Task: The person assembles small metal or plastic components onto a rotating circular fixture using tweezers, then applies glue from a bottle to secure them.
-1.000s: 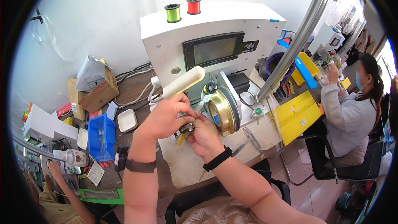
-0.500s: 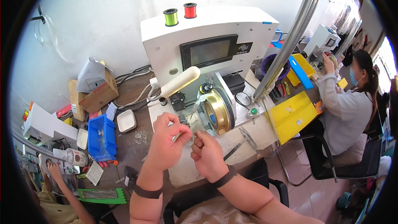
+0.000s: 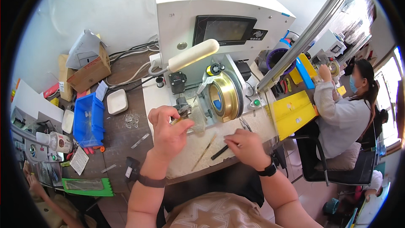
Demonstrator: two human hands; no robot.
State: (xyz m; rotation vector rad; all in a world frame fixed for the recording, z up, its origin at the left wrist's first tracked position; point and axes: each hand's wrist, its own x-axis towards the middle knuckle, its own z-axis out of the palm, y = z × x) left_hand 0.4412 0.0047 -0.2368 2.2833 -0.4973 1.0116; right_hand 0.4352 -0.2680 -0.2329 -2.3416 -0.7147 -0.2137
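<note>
My left hand point(image 3: 168, 133) is curled with thumb and fingers bent together beside a small metal fixture point(image 3: 182, 106) of the white bench machine point(image 3: 223, 6). A yellowish bit shows between its fingers, too small to name. My right hand point(image 3: 249, 147) hovers over the bench front, thumb and fingertips pinched; what they hold, if anything, cannot be made out. Close to its fingertips lies a black pen-like tool point(image 3: 219, 152). A thin brown stick point(image 3: 204, 152) rests left of that tool. Behind the hands stands the machine's gold wheel point(image 3: 222, 98).
A cream lamp head point(image 3: 194, 55) overhangs the work spot. Left on the bench are a blue bin point(image 3: 89, 116), a white dish point(image 3: 117, 102) and clear rings point(image 3: 131, 120). Pliers point(image 3: 244, 124) and a yellow tray point(image 3: 293, 114) lie right. A co-worker point(image 3: 346, 105) sits at the right.
My right hand has moved away from the left, rightward to above the black tool. My left hand stays by the fixture, slightly lower. The whole view has shifted.
</note>
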